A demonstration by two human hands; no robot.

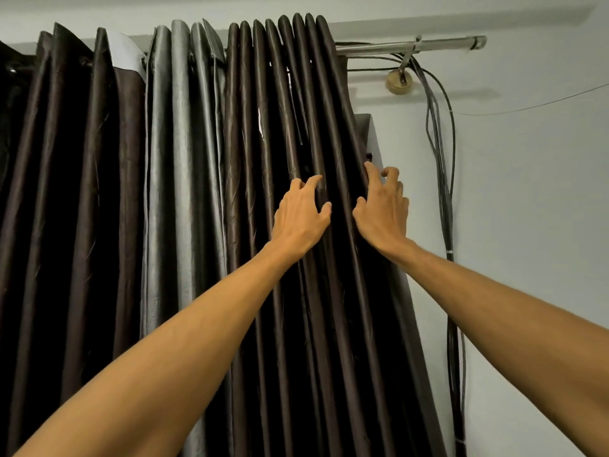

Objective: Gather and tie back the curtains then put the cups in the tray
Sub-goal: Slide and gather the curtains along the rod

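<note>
Dark brown satin curtains (270,133) hang in tight pleats from a metal rod (412,46), with a grey panel (178,159) between two brown ones. My left hand (301,219) rests on the right brown panel, fingers curled into its folds. My right hand (382,206) grips that panel's outer right edge, fingers bent around the fabric beside the wall. No cups or tray are in view.
A bundle of dark cables (441,159) runs down the pale wall right of the curtain, passing a round wall fitting (398,81). A thin wire (527,108) stretches off to the right. Another brown panel (66,192) fills the left side.
</note>
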